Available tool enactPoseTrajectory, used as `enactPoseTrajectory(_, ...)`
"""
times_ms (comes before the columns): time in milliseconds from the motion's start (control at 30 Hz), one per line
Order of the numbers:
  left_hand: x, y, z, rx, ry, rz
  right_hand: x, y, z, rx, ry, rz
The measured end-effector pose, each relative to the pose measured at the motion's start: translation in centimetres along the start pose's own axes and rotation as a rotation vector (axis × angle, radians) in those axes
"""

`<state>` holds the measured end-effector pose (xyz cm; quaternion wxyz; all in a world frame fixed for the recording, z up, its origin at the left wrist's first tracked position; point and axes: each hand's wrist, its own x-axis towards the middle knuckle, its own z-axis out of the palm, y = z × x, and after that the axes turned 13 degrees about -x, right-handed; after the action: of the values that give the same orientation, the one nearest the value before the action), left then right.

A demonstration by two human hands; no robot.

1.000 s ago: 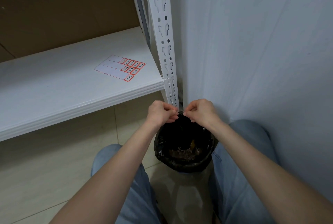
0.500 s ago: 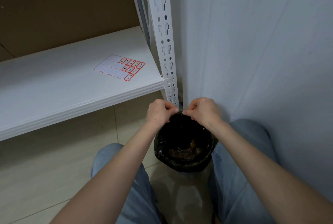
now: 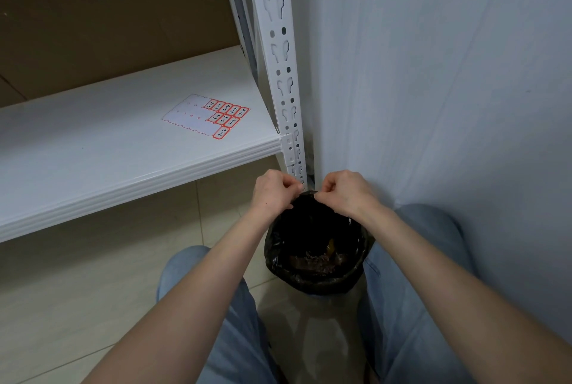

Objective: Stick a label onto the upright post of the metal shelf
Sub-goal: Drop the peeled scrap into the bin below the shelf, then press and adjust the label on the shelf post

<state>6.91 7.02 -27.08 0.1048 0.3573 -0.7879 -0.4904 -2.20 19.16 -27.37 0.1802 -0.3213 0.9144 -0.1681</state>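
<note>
white post (image 3: 278, 71), red-edged label sheet (image 3: 198, 117), black bin bag (image 3: 312, 286), blue jeans (image 3: 411, 291).

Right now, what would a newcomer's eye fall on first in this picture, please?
Probably the two hands, the left hand and right hand, with fingertips curled close together by the lower part of the white upright post, just above a bin lined with a black bag. Whatever they pinch is too small to see. Next comes the label sheet with red-bordered labels, lying on the white shelf board near the post.
</note>
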Motion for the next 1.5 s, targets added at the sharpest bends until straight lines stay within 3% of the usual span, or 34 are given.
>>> enactPoseTrajectory(333, 0.0, 0.1, 0.1, -0.095, -0.01, 0.003, -0.1, 0.1, 0.1, 0.093, -0.008, -0.02)
enactPoseTrajectory(533, 0.0, 0.8, 0.2, 0.099, 0.017, 0.06, -0.2, 0.0, -0.1, 0.005, -0.006, -0.04)
enactPoseTrajectory(667, 0.0, 0.7, 0.3, 0.031, -0.075, 0.025, -0.1, -0.1, -0.2, 0.009, 0.011, -0.028)
enactPoseTrajectory(733, -0.1, 0.6, 0.3, 0.005, -0.02, 0.036, -0.1, -0.1, -0.3, 0.018, 0.044, -0.028)
enactPoseTrajectory(933, 0.1, 2.3, -0.5, -0.139, 0.078, 0.089, 0.3, -1.1, -1.7, 0.057, 0.172, -0.043)
enactPoseTrajectory(1200, 1.2, 9.8, -3.9, -0.076, 0.308, 0.386, 1.5, -5.5, -8.3, 0.138, 0.538, -0.153)
enactPoseTrajectory(1400, 1.7, 16.7, -7.6, -0.221, 0.456, 0.578, 2.8, -10.0, -14.8, 0.216, 0.851, -0.298)
enactPoseTrajectory(1500, 2.1, 19.6, -9.5, -0.255, 0.542, 0.661, 3.2, -12.0, -17.9, 0.299, 0.913, -0.336)
